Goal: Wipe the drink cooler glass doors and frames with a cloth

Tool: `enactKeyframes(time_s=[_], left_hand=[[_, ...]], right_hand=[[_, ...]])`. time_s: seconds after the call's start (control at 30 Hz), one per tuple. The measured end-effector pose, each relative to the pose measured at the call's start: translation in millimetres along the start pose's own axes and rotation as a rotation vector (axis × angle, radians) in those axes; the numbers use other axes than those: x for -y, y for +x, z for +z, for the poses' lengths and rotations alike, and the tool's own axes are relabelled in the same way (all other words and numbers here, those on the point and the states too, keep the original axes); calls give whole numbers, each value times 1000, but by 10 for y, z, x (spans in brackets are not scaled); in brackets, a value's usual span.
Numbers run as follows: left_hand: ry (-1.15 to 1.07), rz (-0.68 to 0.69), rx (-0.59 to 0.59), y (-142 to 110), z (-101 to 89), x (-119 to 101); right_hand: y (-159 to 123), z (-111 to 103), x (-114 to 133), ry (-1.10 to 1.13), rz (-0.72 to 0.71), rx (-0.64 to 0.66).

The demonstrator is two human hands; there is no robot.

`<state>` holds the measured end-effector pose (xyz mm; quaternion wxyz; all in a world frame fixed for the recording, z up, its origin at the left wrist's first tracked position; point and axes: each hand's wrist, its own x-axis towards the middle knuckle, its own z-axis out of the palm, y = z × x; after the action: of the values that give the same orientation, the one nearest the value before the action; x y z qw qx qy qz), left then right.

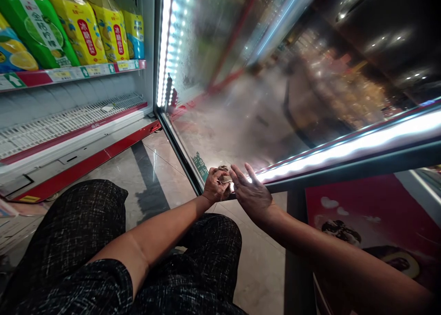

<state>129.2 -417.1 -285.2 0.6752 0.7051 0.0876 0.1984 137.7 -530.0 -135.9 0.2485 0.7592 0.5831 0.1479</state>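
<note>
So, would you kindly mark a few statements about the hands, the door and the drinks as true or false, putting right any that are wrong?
1. The left hand holds a crumpled cloth. True.
2. The glass door is shut. False: the glass door stands open.
3. Yellow bottles stand on a shelf above a wire rack. True.
4. The right hand is clenched into a fist. False: the right hand has its fingers extended, close beside the left hand.
5. The green bottle is to the right of the yellow bottles in the picture. False: the green bottle is to their left.
</note>
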Motion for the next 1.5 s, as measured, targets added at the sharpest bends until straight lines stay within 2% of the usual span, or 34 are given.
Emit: enactKeyframes(time_s=[0.1, 0.3, 0.5, 0.63, 0.83, 1.03, 1.2, 1.3, 1.4, 1.5], left_hand=[[5, 3, -41, 18, 6, -10], [-11, 82, -3, 136, -2, -121], [-1, 50, -99, 215, -43, -144], [-16, 87, -66, 238, -3, -201], [-12, 78, -133, 316, -51, -162], [-15, 121, -91, 354, -36, -193], [-7, 81, -179, 500, -129, -131], [-14, 108, -169, 380, -98, -120], [53, 252, -112, 186, -33, -119], [148, 361, -26, 114, -14, -79]], right_hand=[[0, -4, -1, -4, 4, -9], [15, -4, -9, -30, 24, -52], [-11, 79, -5, 47, 55, -67], [-18, 82, -10, 37, 52, -68], [-28, 81, -12, 73, 70, -67], [-30, 71, -22, 15, 46, -43], [-14, 48, -5, 3, 73, 4], [33, -20, 8, -2, 90, 65], [119, -137, -13, 24, 113, 101], [212, -244, -62, 32, 202, 66]])
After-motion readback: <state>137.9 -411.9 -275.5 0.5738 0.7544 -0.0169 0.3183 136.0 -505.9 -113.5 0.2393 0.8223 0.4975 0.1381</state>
